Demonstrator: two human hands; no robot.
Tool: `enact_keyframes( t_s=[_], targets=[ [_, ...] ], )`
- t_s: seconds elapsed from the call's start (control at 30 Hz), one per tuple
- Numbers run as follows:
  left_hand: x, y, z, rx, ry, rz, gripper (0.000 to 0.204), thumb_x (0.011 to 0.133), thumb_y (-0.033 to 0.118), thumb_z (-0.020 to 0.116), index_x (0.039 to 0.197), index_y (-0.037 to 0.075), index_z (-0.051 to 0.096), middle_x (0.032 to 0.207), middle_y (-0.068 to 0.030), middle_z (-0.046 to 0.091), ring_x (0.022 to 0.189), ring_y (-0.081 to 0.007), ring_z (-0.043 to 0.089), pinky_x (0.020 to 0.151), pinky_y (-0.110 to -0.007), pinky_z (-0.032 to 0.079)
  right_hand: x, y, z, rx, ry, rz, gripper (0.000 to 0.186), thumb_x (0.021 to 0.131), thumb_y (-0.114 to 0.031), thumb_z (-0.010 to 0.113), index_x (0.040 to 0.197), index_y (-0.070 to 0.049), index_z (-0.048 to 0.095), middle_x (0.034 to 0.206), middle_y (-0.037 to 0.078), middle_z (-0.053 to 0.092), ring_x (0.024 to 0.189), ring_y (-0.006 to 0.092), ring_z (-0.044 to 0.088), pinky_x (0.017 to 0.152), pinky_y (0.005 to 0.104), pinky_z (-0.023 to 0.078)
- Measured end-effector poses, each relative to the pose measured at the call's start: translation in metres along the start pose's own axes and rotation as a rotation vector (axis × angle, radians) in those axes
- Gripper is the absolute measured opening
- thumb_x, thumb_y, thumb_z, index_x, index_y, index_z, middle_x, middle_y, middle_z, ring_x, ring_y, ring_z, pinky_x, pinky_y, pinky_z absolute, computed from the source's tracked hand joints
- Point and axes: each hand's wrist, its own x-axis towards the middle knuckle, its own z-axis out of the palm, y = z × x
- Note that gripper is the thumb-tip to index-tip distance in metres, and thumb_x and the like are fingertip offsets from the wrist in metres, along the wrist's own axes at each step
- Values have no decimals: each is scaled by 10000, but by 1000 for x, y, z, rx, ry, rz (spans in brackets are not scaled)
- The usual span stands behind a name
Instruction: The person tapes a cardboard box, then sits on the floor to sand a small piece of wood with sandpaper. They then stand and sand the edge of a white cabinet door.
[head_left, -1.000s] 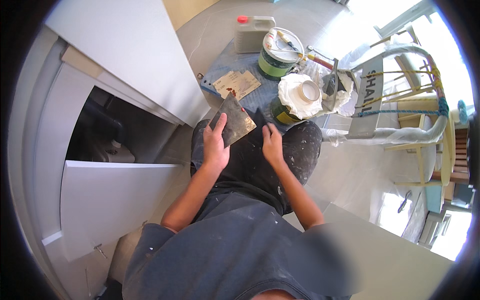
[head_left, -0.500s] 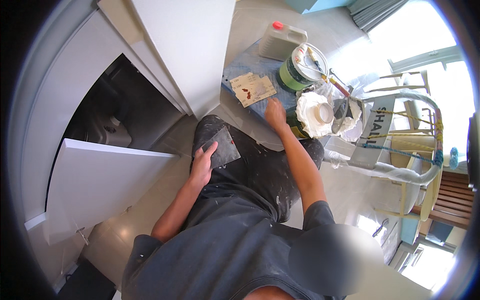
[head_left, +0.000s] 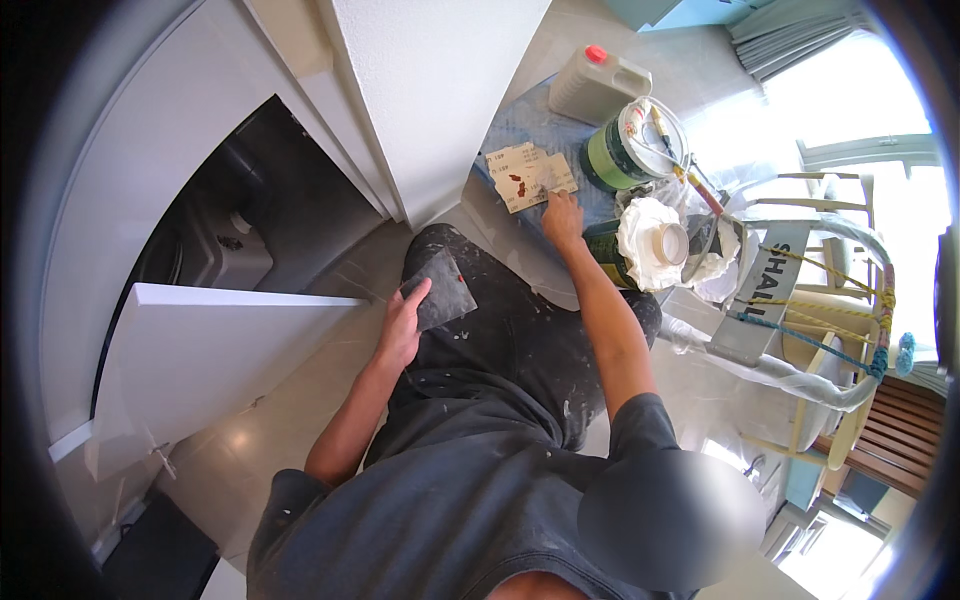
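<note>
Seen from above, a person kneels on a pale floor in paint-spattered dark trousers beside a white cabinet (head_left: 440,90), whose open door (head_left: 220,350) juts out at the left of the frame. Their left hand (head_left: 402,325), just left of centre, grips a dark flat sheet, perhaps sandpaper (head_left: 442,298), fingers closed on its edge as it rests on the left thigh. A second ago both hands sat together on the lap; now the right hand (head_left: 562,218) has stretched away toward the upper middle, so the hands are well apart. Its fingers rest on a pale card dabbed with reddish-brown spots (head_left: 528,177), lying on a blue floor sheet (head_left: 520,125); whether they pinch the card cannot be told. The reach suggests the card is now the thing being attended to. Nearby, at upper right, stand a translucent jug with a red cap (head_left: 598,85), a green paint tub with a white lid (head_left: 625,150) and a roll of tape on crumpled white cloth (head_left: 668,243).
</note>
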Motion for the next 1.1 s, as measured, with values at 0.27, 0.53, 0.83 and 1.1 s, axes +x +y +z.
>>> enact_keyframes(
  t_s=[0.27,0.53,0.83,1.1],
  targets=[
    [-1,10,-1,-15,-29,49,399,976,208,681,1325,52,568,1259,-57,646,1126,-177,648,959,-354,531,-9,4,3,-26,57,-82,282,885,-125,557,1111,-57,711,1173,139,660,1149,344,599,926,491,497],
    [8,7,2,-14,1,76,447,970,200,686,1361,40,540,1291,-80,628,1163,-197,629,986,-362,511,3,14,-7,140,-13,39,283,863,-126,551,1068,-60,734,1190,166,664,1165,376,601,958,514,497],
    [12,5,-5,-16,-8,133,445,963,193,691,1354,37,547,1296,-82,625,1174,-195,618,997,-361,498,7,9,-1,59,-63,-5,287,868,-155,567,1082,-54,729,1180,172,672,1157,395,605,955,535,499],
    [25,-2,2,-1,49,77,383,946,202,716,1265,26,597,1189,-64,667,1087,-154,638,914,-315,506,6,29,-32,390,-53,143,311,902,-168,551,1131,-73,739,1130,250,694,1099,440,643,936,503,511]
  ],
)
